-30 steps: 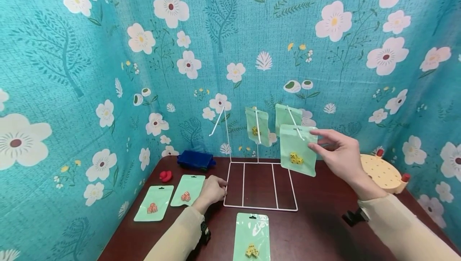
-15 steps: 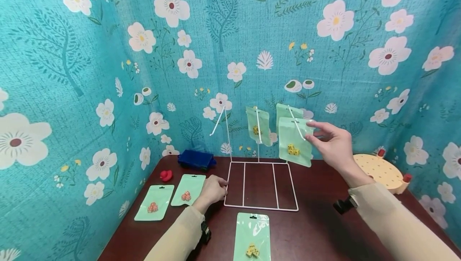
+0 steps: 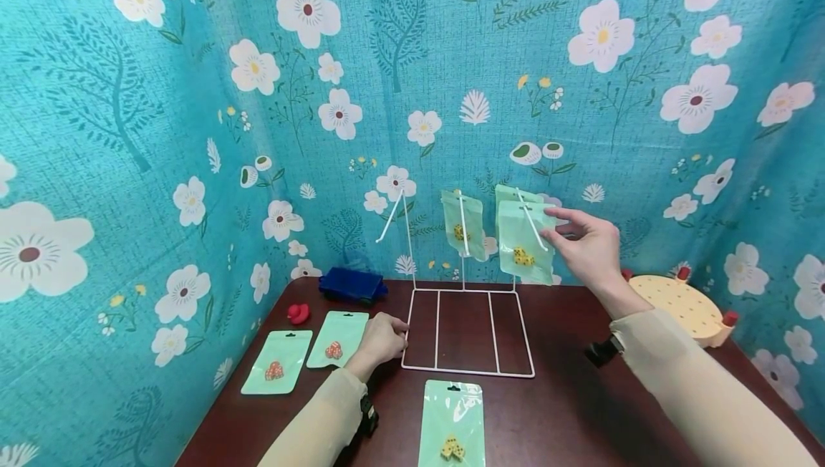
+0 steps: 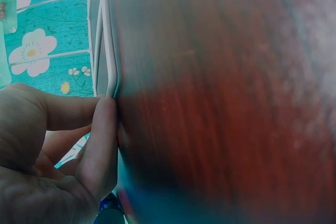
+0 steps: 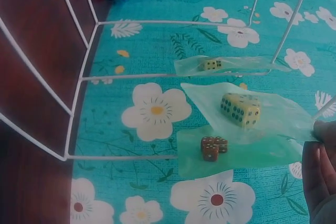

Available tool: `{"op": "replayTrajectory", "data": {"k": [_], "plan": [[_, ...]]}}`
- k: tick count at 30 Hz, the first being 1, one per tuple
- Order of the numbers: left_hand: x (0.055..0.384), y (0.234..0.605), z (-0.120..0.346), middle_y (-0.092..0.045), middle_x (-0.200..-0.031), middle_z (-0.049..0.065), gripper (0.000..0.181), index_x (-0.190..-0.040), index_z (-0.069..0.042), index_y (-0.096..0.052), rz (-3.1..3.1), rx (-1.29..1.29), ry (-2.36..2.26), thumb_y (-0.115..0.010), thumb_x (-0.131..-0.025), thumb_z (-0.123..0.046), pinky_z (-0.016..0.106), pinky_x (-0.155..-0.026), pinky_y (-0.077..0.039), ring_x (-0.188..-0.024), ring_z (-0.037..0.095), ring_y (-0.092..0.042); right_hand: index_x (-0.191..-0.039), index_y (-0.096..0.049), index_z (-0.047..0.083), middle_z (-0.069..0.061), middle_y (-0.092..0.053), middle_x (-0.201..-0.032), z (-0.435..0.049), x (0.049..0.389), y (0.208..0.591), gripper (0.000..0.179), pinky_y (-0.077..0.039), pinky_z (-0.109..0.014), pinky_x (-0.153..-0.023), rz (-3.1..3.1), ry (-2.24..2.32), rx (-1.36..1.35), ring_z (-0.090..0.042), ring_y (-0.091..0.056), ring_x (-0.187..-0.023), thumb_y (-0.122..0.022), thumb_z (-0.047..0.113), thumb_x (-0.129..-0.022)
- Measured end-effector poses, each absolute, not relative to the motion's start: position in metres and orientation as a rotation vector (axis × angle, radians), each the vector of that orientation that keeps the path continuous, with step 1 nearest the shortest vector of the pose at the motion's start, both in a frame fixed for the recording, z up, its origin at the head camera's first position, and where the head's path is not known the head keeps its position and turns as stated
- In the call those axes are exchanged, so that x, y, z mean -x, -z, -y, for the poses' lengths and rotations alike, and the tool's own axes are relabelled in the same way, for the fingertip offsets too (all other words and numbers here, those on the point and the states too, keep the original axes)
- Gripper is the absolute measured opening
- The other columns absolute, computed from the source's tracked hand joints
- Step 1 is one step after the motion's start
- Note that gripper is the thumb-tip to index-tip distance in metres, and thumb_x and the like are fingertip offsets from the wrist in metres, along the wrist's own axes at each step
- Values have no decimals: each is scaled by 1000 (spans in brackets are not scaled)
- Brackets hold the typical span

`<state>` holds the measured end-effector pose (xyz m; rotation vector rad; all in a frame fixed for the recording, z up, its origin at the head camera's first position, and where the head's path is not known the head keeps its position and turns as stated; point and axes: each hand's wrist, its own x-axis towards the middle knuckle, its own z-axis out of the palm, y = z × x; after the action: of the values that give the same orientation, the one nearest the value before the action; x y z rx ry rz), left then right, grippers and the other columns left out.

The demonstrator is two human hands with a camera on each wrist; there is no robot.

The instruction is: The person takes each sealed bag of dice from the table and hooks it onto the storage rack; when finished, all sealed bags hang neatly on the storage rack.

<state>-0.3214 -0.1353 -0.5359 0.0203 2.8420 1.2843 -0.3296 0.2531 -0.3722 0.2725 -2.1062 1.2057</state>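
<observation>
My right hand pinches the upper right edge of a green zip bag with yellow dice inside. That bag is on the right prong of a white wire rack, in front of another green bag holding orange-red dice. A third bag, with yellow dice, hangs on the middle prong; the left prong is bare. My left hand pinches the rack's left base wire between thumb and forefinger.
Two green bags with orange-red dice, one outer and one inner, lie left. Another bag with yellow dice lies in front. A red duck, a blue object and a round cream-coloured board stand about the dark table.
My right hand has moved left and farther back, sliding the pinched bag along the right prong toward the bag behind it. The left hand has stayed on the rack.
</observation>
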Motion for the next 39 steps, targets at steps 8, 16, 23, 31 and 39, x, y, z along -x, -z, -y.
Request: {"op": "replayTrajectory", "data": {"k": [8,16,23,31,39], "plan": [[323,537,134,-75,-86,8,30,-117,-2,-87,-2850,-4,-1282,-78,-89,5,33,-65,-68,-69,12,-70,-133,-84,12,-26,-85,-107,-252,337,371,36,-47,-15,-52,2148,-1173,-229,25,-63,-78,-89,15,-98],[322,537,133,-74,-86,6,32,-119,-3,-87,-2846,19,-1278,-79,-90,4,34,-66,-68,-70,12,-70,-131,-85,10,-25,-86,-107,-249,340,371,34,-48,-12,-53,2158,-1106,-199,27,-60,-77,-89,13,-97],[322,537,134,-78,-93,10,32,-120,-3,-87,-2852,-8,-1266,-76,-90,5,33,-64,-67,-69,13,-72,-130,-85,9,-24,-86,-109,-248,337,374,32,-49,-6,-60,2170,-1089,-203,29,-58,-78,-88,13,-98],[320,537,136,-82,-105,16,30,-121,0,-86,-2827,-28,-1291,-75,-94,4,34,-67,-68,-71,14,-72,-126,-84,5,-16,-78,-141,-248,317,389,31,-47,3,-88,2119,-1119,-195,-26,-78,-122,-89,10,-95],[324,541,135,-83,-114,18,30,-121,-3,-86,-2816,1,-1310,-73,-95,4,34,-66,-67,-71,14,-74,-141,-72,0,-22,-59,-157,-216,272,431,58,-41,-20,-101,2064,-1171,-243,-29,-56,-137,-90,6,-86]]}}
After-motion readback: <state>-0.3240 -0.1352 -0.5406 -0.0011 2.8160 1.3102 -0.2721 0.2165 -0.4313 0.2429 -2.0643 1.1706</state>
